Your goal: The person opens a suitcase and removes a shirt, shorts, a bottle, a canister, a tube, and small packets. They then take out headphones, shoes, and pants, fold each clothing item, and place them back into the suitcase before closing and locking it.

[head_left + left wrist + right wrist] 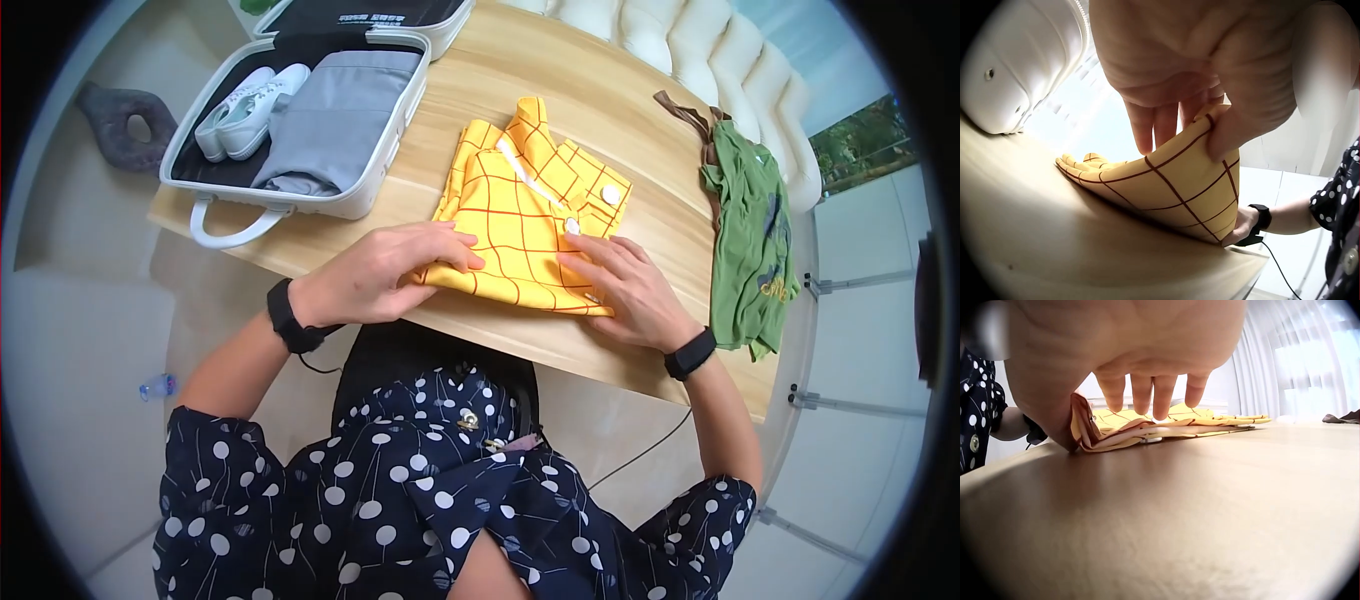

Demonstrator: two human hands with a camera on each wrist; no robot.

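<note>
A yellow garment with a dark red grid (500,225) lies folded near the table's front edge, two white buttons showing on its right part. The left hand (385,270) grips its lower left corner; in the left wrist view the thumb is under the lifted cloth (1185,181) and the fingers of the left hand (1179,75) are over it. The right hand (635,290) is at the lower right corner. In the right wrist view the thumb of the right hand (1129,350) is at the folded edge of the cloth (1122,437), with the fingers stretched over the top.
An open white suitcase (365,203) at the back left holds white shoes (245,115) and folded grey cloth (340,115). A green garment (745,240) with brown straps lies along the right side of the wooden table (640,120). A grey neck pillow (125,128) is at the far left.
</note>
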